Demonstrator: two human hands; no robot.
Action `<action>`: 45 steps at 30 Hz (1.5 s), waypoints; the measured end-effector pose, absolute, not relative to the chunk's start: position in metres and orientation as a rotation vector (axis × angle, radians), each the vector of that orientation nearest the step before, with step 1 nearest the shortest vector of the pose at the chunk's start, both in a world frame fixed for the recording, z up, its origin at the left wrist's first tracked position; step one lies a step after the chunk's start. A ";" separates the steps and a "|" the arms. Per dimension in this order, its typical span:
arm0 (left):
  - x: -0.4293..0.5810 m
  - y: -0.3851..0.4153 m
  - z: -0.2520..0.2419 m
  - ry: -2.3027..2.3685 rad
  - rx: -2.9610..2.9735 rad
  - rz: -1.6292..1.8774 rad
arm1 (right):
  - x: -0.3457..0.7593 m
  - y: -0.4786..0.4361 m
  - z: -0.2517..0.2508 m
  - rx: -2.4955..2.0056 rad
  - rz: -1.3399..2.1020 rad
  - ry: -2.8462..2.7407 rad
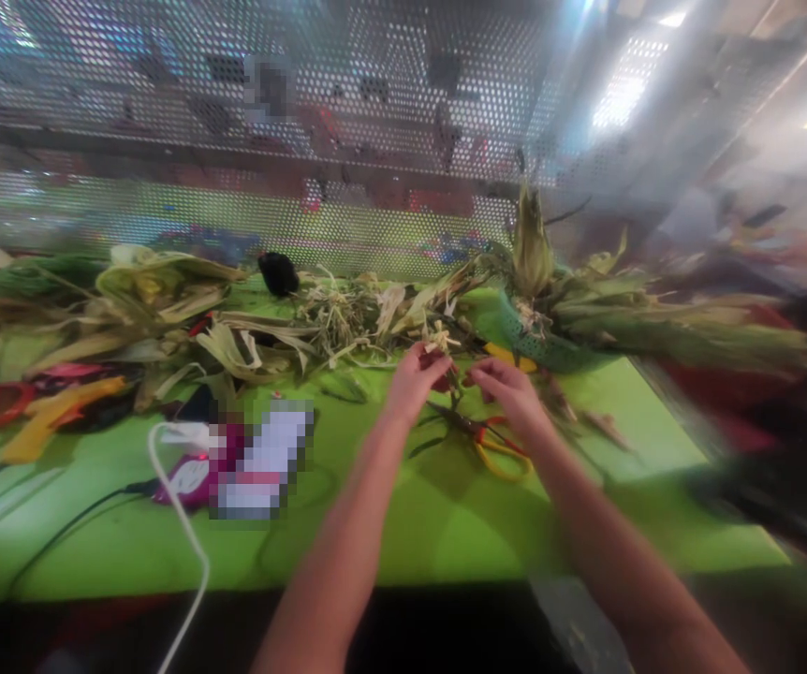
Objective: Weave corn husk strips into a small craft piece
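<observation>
My left hand (418, 376) pinches a small pale flower of cut dried husk (440, 339), its head showing above the fingertips. Below the flower a thin dark stem hangs between my hands. Close by on the right, my right hand (504, 382) has its thumb and fingers drawn together beside the stem; what they hold, if anything, is too small to make out. Scissors (502, 447) with orange-yellow handles lie on the table under my hands, blades pointing left.
Dried corn husks (256, 342) pile along the back of the green table (432, 552). A green basket (526, 332) with husks stands back right. At left lie a yellow glue gun (59, 417), a purple power strip (185, 477) with cables and a phone (263, 459). Perforated metal mesh (375, 122) rises behind.
</observation>
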State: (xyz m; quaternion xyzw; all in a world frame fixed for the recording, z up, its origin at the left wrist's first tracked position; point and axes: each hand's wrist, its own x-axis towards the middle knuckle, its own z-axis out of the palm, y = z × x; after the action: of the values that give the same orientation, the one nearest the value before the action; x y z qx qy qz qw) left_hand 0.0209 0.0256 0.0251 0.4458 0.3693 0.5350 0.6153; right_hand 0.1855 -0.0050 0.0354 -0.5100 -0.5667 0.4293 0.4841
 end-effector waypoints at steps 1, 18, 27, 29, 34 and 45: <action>0.020 0.026 0.026 0.852 1.012 1.255 | 0.184 -0.006 0.035 -1.239 1.107 -1.400; 0.019 0.028 0.019 0.842 1.109 1.210 | 0.181 -0.005 0.031 -1.274 1.039 -1.391; 0.022 0.026 0.021 0.880 1.107 1.204 | 0.177 -0.006 0.027 -1.229 1.206 -1.347; 0.025 0.026 0.021 0.877 1.092 1.205 | 0.177 -0.006 0.025 -1.235 1.224 -1.377; 0.023 0.031 0.015 0.858 1.163 1.221 | 0.178 -0.005 0.026 -1.262 1.167 -1.415; 0.015 0.035 0.015 0.888 1.275 1.175 | 0.178 -0.006 0.033 -1.270 1.131 -1.364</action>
State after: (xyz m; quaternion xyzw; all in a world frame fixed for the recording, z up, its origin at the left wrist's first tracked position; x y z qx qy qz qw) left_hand 0.0146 0.0349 0.0152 0.5415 0.3772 0.4988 0.5619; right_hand 0.1783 -0.0064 0.0329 -0.5167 -0.5549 0.4599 0.4623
